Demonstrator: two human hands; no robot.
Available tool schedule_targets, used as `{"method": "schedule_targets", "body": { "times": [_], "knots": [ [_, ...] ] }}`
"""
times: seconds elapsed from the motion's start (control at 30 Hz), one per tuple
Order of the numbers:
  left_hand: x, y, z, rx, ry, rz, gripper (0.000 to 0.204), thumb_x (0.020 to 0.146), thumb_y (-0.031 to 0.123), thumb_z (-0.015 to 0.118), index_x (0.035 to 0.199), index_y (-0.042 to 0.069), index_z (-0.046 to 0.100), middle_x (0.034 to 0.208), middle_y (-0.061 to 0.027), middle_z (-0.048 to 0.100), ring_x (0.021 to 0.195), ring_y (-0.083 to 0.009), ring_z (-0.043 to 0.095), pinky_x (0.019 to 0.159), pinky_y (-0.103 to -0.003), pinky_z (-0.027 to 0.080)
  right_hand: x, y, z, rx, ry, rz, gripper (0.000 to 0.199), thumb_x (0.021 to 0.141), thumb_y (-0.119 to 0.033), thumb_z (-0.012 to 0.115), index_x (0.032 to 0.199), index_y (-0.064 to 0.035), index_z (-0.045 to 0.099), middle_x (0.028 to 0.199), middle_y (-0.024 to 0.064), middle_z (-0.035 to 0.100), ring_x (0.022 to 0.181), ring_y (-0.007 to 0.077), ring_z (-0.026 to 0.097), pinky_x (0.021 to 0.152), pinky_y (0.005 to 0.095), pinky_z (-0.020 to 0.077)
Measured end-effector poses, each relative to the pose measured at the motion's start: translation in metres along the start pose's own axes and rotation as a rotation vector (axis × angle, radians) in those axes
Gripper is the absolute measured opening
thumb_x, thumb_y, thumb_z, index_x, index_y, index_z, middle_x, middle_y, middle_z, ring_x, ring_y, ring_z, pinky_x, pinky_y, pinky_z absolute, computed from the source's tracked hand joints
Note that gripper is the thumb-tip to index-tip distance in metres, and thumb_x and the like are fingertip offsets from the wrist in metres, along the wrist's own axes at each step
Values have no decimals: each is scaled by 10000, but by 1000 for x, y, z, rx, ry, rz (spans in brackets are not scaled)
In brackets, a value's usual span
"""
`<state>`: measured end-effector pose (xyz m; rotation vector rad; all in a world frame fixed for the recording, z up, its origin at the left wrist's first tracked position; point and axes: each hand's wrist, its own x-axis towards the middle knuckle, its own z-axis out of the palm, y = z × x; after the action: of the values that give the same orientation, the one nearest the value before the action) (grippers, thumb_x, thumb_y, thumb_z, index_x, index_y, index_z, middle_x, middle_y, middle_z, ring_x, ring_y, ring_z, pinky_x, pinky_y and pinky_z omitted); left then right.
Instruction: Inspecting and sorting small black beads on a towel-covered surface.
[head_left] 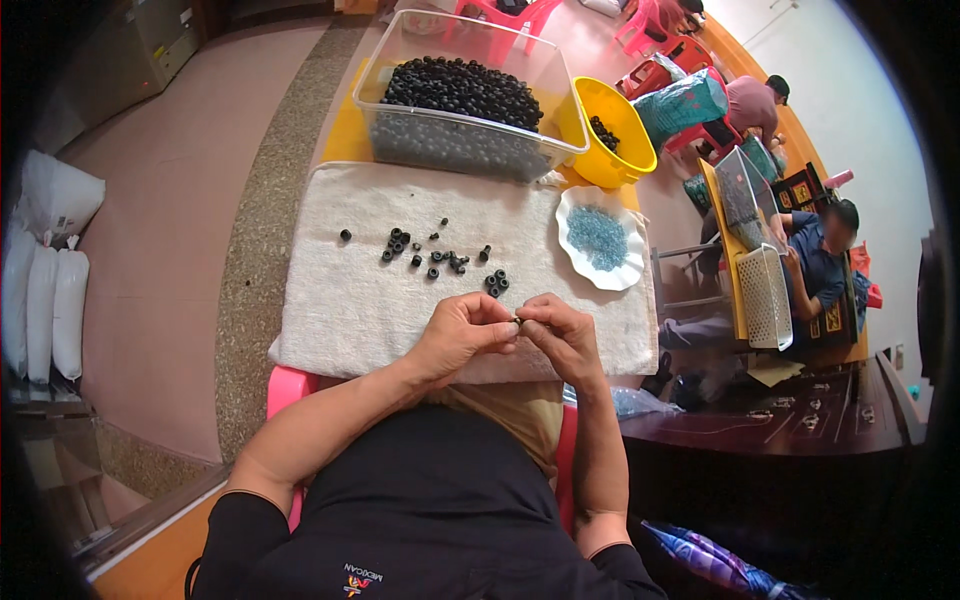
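Note:
My left hand [462, 328] and my right hand [566, 342] meet over the near part of a white towel [335, 310]. Thumbs and fingers of both pinch one small dark piece [518, 321], mostly covered by the fingertips. Just beyond them sits a tight cluster of black ring-shaped parts [496, 283]. More short black cylindrical parts [398, 241] lie scattered farther left on the towel, some showing holes. At the towel's right, a white scalloped dish [628, 272] holds many small pale-blue translucent pieces [597, 238].
Behind the towel stands a clear plastic bin [460, 148] full of black parts. Beside it is a yellow basin [640, 165] with a few more. To the right, a person in blue [825, 260] sits by a white perforated basket [768, 300]. White sacks [55, 300] stand far left.

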<state>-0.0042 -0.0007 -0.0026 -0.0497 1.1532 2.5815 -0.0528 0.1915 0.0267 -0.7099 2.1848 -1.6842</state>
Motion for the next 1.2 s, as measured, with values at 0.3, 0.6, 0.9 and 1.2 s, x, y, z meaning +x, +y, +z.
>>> {"method": "schedule_targets", "body": {
  "times": [0.3, 0.6, 0.9, 1.2],
  "knots": [
    [2, -2, -2, -18, 8, -1, 114, 884, 17, 662, 982, -6, 610, 924, -69, 647, 809, -125, 645, 753, -262, 574, 0, -2, 8, -242, 83, -184, 188, 855, 59, 652, 1034, 14, 685, 968, 96, 638, 890, 147, 604, 758, 236, 473],
    [2, -3, -3, -20, 21, 9, 117, 882, 21, 667, 981, 2, 610, 919, -65, 648, 806, -122, 644, 740, -257, 569, -2, -2, 8, -164, 45, -160, 218, 822, 98, 647, 1031, 40, 665, 998, 96, 626, 904, 142, 609, 762, 226, 476],
    [1, -5, 1, -69, 64, 34, 108, 870, -2, 666, 946, 12, 591, 898, -61, 643, 811, -129, 642, 757, -278, 573, 1, -8, 18, -434, 109, -340, 342, 701, 39, 752, 1023, -13, 648, 977, 92, 613, 864, 182, 628, 730, 275, 505],
    [1, -5, 1, -64, 85, 79, 129, 864, -15, 672, 924, 13, 561, 884, -62, 634, 804, -120, 635, 748, -270, 574, -1, -6, 27, -533, 206, -385, 323, 696, 31, 749, 986, -24, 619, 985, 129, 619, 875, 285, 639, 736, 353, 522]
  ]
}}
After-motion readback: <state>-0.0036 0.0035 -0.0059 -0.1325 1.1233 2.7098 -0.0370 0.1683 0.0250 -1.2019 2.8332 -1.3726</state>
